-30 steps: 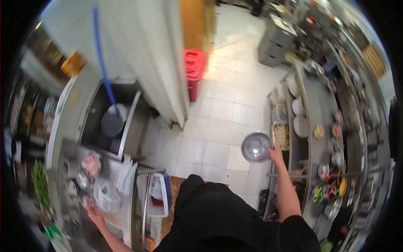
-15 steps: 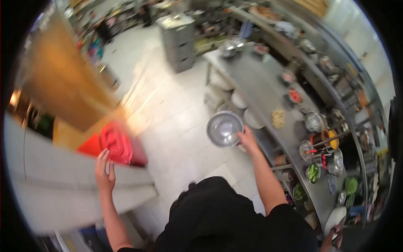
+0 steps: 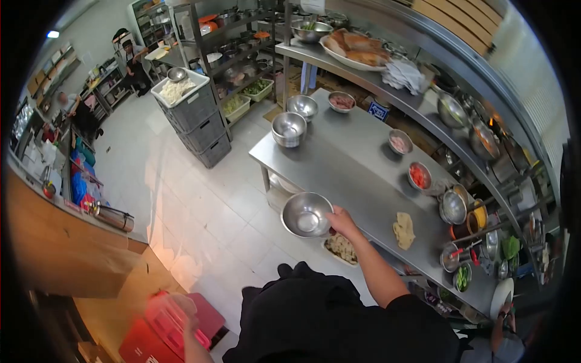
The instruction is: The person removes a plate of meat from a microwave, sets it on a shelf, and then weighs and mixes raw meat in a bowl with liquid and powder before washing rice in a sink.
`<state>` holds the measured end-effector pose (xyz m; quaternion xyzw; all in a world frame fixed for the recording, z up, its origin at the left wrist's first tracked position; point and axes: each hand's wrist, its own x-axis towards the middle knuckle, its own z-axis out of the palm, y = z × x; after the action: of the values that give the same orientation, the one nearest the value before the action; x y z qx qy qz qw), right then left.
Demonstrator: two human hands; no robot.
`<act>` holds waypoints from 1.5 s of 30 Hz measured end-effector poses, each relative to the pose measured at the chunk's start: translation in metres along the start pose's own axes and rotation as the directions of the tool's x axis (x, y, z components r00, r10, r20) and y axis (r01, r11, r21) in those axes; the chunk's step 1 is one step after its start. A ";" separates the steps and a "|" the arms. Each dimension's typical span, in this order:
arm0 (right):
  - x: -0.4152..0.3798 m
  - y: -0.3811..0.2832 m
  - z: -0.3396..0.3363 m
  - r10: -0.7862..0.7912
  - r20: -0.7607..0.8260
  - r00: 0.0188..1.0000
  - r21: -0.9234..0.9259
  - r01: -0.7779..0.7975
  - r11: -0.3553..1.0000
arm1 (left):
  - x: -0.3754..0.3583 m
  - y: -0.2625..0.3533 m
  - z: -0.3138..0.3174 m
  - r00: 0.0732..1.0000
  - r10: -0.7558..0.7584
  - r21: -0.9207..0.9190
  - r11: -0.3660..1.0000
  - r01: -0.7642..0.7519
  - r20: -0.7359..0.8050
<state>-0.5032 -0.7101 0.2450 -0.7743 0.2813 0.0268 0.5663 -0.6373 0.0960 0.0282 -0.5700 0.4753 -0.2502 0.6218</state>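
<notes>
Head view: our right hand (image 3: 342, 221) pinches the rim of a round, shiny steel bowl (image 3: 306, 214), fingers closed on its edge. The bowl looks empty and hangs over the floor just off the smooth steel table (image 3: 357, 175), not yet set down. Beyond the fingers sit stacked steel bowls (image 3: 288, 129); to their right a pale, lumpy piece of food (image 3: 403, 230). Left hand (image 3: 189, 323) is blurred near a red bin (image 3: 163, 330); its grip is unclear.

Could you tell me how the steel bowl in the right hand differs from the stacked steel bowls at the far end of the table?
The held bowl is single, tilted, off the table; the stacked bowls sit upright on the table. The right hand grips only the held bowl. Both are shiny steel.
</notes>
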 end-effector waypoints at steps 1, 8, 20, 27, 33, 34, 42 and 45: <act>0.024 -0.023 0.015 0.009 -0.002 1.000 0.004 -0.009 1.000 | 0.007 -0.005 0.008 0.992 -0.089 -0.193 0.975 0.106 0.095; 0.166 -0.197 0.115 -0.019 0.280 0.960 0.050 0.005 0.999 | 0.080 -0.020 0.141 0.641 0.038 -0.632 -0.133 0.763 0.766; 0.320 -0.259 0.219 0.239 0.167 0.957 0.652 -0.289 0.701 | 0.436 -0.392 0.628 0.938 -0.196 -0.936 -0.266 0.231 0.287; 0.412 -0.248 0.237 -0.202 0.361 0.910 0.927 -0.374 -0.025 | 0.731 -0.586 0.619 0.838 -0.546 -0.875 -0.408 -0.260 0.006; 0.540 -0.297 0.254 -0.033 0.345 0.938 0.884 -0.337 -0.323 | 0.922 -0.578 0.633 0.909 -0.416 -0.693 -0.651 -0.312 -0.018; 0.561 -0.310 0.254 -0.024 0.348 0.937 0.878 -0.335 -0.341 | 0.944 -0.577 0.638 0.929 -0.368 -0.661 -0.705 -0.255 0.034; 0.665 -0.345 0.231 0.465 0.090 0.881 0.990 -0.028 -0.139 | 1.185 -0.500 0.799 0.945 -0.159 -0.532 -0.846 0.018 0.285; 0.695 -0.335 0.211 0.600 0.016 0.800 0.997 0.034 -0.073 | 1.306 -0.505 0.842 0.899 -0.240 -0.477 -0.878 -0.040 0.366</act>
<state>0.2953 -0.7368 0.2084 -0.0458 0.4982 -0.2302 0.8347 0.7697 -0.7347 0.0215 -0.8044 0.2739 0.2163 -0.4807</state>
